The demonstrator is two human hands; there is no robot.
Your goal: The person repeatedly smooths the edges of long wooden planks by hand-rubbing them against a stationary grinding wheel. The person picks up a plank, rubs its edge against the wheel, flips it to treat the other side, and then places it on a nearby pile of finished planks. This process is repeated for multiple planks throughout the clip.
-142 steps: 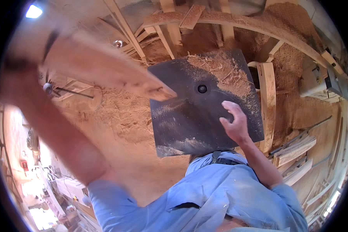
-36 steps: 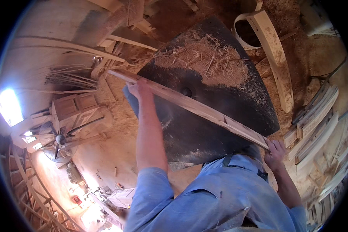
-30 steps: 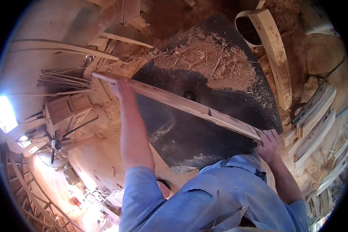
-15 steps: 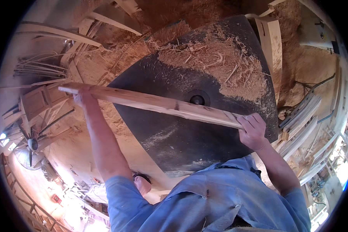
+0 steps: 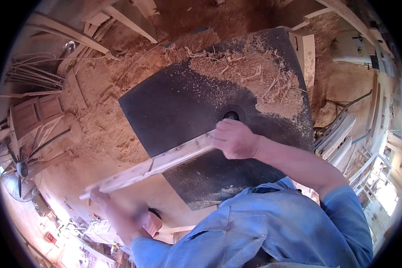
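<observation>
A long, narrow wooden board (image 5: 154, 164) slants across the near left part of a black machine table (image 5: 161, 107). My right hand (image 5: 235, 139) is closed around its right end, just in front of the dark round spindle (image 5: 231, 115) in the tabletop. Out past the table's left edge, my left hand (image 5: 101, 196) holds the other end, its fingers partly hidden and a little blurred. Dark marks show on the board's side. Its far left end hangs over the floor.
Wood shavings (image 5: 263, 80) heap on the table's far right part. Stacked timber (image 5: 337, 136) lies to the right, and a fan (image 5: 21, 172) stands at the left. Another person (image 5: 152, 222) is close by my left arm. Sawdust (image 5: 98, 120) covers the floor beyond.
The board has swung: its left end came nearer to me, and its right end moved left toward the spindle. My hands moved along with it, still gripping both ends.
</observation>
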